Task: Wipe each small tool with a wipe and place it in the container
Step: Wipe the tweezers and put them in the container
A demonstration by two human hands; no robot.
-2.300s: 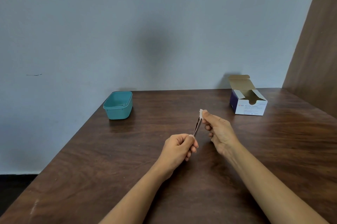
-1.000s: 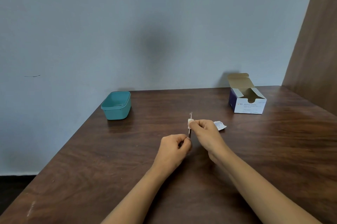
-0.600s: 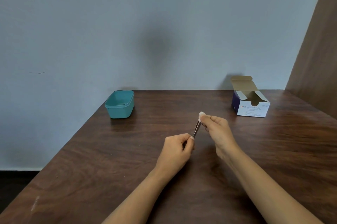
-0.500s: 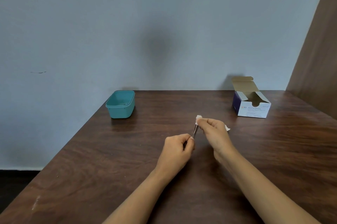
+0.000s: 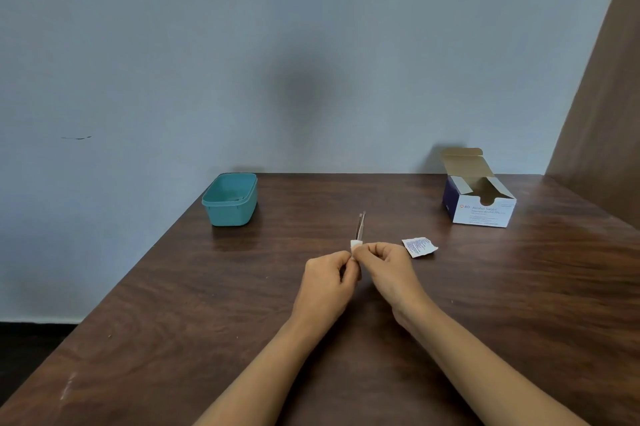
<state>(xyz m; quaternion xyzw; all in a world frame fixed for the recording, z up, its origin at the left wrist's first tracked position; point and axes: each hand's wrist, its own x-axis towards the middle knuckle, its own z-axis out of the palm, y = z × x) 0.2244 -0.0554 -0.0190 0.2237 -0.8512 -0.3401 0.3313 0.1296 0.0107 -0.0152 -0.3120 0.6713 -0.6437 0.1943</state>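
My left hand (image 5: 327, 282) grips the lower end of slim metal tweezers (image 5: 360, 226), whose tips point up and away from me. My right hand (image 5: 389, 268) pinches a small white wipe (image 5: 356, 245) folded round the tweezers' shaft, right beside my left fingers. Both hands hover above the middle of the wooden table (image 5: 207, 321). The teal container (image 5: 231, 199) stands at the back left near the wall; something thin lies inside it, too small to identify.
An open white and blue box of alcohol swabs (image 5: 479, 197) stands at the back right. A torn swab wrapper (image 5: 419, 246) lies on the table just right of my right hand. A brown panel (image 5: 602, 107) borders the table's right side.
My right hand slid the wipe down the tweezers from near the tips to the base by my left fingers. The tweezers now stand more upright.
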